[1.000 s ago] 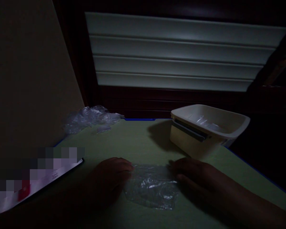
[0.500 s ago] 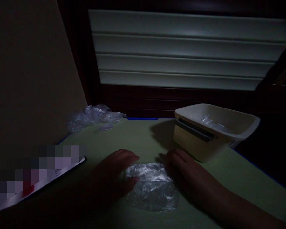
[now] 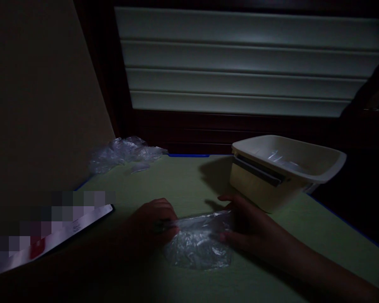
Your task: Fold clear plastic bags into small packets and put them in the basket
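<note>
A clear, crinkled plastic bag (image 3: pixel 198 248) lies low over the tabletop between my hands, its upper edge drawn fairly straight. My left hand (image 3: pixel 156 223) is closed, thumb and fingers pinching the bag's upper left side. At the right edge is my right hand (image 3: pixel 252 223), open, with its thumb against the front of the bag and its forefinger stretched out above the corner. Its other fingers are partly hidden in the dark.
Back right stands a cream plastic bin (image 3: pixel 259 189) with a dark handle and clear plastic inside. Crumpled clear bags (image 3: pixel 126 153) lie at the back left of the green table (image 3: pixel 177 176). A partly blurred flat device (image 3: pixel 91 219) is at left; a slatted panel (image 3: pixel 240 63) rises behind.
My left hand has closed on the bag's left side. The fingers of my right hand have spread from a curl. The bag's upper edge has lifted slightly at the right.
</note>
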Motion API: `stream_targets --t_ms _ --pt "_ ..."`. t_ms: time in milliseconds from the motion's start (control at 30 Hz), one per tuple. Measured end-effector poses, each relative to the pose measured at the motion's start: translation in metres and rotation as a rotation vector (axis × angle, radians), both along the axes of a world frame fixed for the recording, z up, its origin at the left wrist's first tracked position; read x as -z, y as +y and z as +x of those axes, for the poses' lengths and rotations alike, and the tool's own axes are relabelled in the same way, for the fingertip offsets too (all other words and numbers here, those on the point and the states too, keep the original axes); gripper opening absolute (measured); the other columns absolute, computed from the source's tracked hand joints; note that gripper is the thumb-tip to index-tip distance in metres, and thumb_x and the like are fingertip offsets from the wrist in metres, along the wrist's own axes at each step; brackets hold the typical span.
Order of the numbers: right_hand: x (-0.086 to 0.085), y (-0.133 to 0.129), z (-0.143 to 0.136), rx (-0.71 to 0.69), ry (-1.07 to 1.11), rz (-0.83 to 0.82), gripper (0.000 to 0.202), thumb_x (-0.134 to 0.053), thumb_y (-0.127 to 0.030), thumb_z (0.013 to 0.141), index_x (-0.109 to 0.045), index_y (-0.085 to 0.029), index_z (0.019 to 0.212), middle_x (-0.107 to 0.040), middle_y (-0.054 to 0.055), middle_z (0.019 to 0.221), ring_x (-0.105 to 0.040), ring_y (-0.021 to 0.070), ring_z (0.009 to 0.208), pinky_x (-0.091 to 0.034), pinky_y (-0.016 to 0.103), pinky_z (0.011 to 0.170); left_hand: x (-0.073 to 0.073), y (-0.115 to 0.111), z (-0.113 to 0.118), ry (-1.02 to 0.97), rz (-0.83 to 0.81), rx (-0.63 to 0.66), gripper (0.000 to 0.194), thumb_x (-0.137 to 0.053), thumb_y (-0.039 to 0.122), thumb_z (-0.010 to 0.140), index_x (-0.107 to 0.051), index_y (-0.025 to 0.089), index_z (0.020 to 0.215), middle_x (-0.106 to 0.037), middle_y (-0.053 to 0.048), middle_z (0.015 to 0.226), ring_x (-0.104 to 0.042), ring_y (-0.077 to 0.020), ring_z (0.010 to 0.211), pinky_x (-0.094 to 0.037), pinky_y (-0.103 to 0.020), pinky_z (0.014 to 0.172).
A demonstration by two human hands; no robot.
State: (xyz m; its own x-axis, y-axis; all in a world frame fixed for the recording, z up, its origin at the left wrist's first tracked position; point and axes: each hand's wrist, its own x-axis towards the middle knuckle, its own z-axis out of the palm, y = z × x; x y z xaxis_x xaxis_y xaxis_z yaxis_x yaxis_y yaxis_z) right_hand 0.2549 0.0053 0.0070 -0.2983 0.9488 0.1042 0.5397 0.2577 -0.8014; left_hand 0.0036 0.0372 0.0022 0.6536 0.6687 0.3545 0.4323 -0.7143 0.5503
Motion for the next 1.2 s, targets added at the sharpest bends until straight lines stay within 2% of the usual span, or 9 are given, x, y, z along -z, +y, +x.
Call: stream_targets --t_ms 200,400,533,700,767,867,933,1067,1200 --pt "-0.003 0.0 0.001 -0.042 -0.051 0.019 0.038 -0.057 -0.017 0.07 -0.05 -0.017 0.108 -0.062 0.009 0.102 -0.06 0.0198 0.083 -0.049 0.032 0.071 -0.001 0.0 -0.001 0.005 0.023 0.006 0.012 -0.05 0.023 0.076 -0.055 0.016 0.068 -0.057 -0.003 0.07 -0.053 -0.0142 0.067 -0.043 -0.025 0.062" --pt "-0.008 -0.002 -0.001 -0.061 -0.183 0.039 0.01 -0.05 -0.012 0.075 -0.058 -0.017 0.078 -0.062 0.002 0.072 -0.058 0.0148 0.063 -0.045 0.025 0.056 0.003 0.001 -0.004 0.0 0.019 0.123 0.008 -0.051 0.018 0.079 -0.058 0.016 0.078 -0.06 -0.002 0.076 -0.054 -0.0144 0.074 -0.042 -0.026 0.068" --pt "-0.01 -0.003 -0.002 -0.09 -0.242 0.157 0.017 -0.047 -0.005 0.072 -0.059 -0.017 0.074 -0.06 0.002 0.071 -0.057 0.0141 0.063 -0.045 0.025 0.058 0.006 0.0 -0.006 0.056 0.086 0.145 0.011 -0.047 0.013 0.08 -0.057 0.017 0.081 -0.059 -0.001 0.078 -0.052 -0.015 0.077 -0.039 -0.028 0.073" --pt "-0.015 -0.009 0.003 -0.208 -0.239 0.299 0.036 -0.04 0.003 0.061 -0.062 -0.017 0.08 -0.062 0.006 0.086 -0.059 0.0173 0.08 -0.049 0.028 0.069 0.004 -0.004 -0.003 0.167 0.182 0.137 0.016 -0.041 0.014 0.086 -0.053 0.017 0.076 -0.055 -0.001 0.076 -0.048 -0.0155 0.076 -0.037 -0.03 0.075" --pt "-0.019 -0.015 0.005 -0.166 -0.258 0.394 0.039 -0.04 0.001 0.064 -0.062 -0.017 0.091 -0.062 0.009 0.093 -0.06 0.0191 0.086 -0.05 0.03 0.072 0.002 -0.006 -0.002 0.185 0.223 0.135 0.02 -0.039 0.014 0.087 -0.052 0.017 0.073 -0.055 -0.002 0.075 -0.048 -0.016 0.075 -0.036 -0.031 0.075" --pt "-0.025 -0.026 0.003 -0.072 -0.308 0.588 0.038 -0.039 -0.006 0.078 -0.057 -0.017 0.108 -0.061 0.011 0.106 -0.059 0.02 0.097 -0.051 0.03 0.078 -0.002 -0.008 0.0 0.216 0.28 0.128 0.024 -0.036 0.014 0.087 -0.051 0.017 0.07 -0.055 -0.002 0.073 -0.047 -0.0168 0.073 -0.036 -0.032 0.074" --pt "-0.028 -0.032 -0.002 -0.071 -0.376 0.652 0.036 -0.037 -0.014 0.085 -0.055 -0.016 0.115 -0.06 0.013 0.113 -0.057 0.0203 0.103 -0.05 0.031 0.084 -0.004 -0.01 0.0 0.234 0.293 0.126 0.024 -0.035 0.013 0.087 -0.052 0.017 0.069 -0.055 -0.003 0.074 -0.046 -0.017 0.073 -0.037 -0.032 0.073" --pt "-0.026 -0.038 -0.016 -0.285 -0.598 0.592 0.047 -0.043 -0.033 0.088 -0.048 -0.008 0.127 -0.049 0.016 0.13 -0.05 0.0243 0.116 -0.046 0.034 0.093 -0.006 -0.011 -0.001 0.244 0.323 0.131 0.02 -0.037 0.009 0.084 -0.052 0.016 0.072 -0.056 -0.003 0.076 -0.046 -0.017 0.073 -0.037 -0.033 0.072" --pt "-0.006 -0.035 -0.02 -0.496 -0.698 0.578 0.061 -0.045 -0.047 0.086 -0.041 -0.006 0.132 -0.041 0.017 0.134 -0.041 0.0259 0.122 -0.042 0.036 0.096 -0.004 -0.011 0.0 0.255 0.393 0.126 0.019 -0.039 0.003 0.077 -0.051 0.017 0.071 -0.056 -0.002 0.074 -0.046 -0.0164 0.072 -0.038 -0.032 0.072"
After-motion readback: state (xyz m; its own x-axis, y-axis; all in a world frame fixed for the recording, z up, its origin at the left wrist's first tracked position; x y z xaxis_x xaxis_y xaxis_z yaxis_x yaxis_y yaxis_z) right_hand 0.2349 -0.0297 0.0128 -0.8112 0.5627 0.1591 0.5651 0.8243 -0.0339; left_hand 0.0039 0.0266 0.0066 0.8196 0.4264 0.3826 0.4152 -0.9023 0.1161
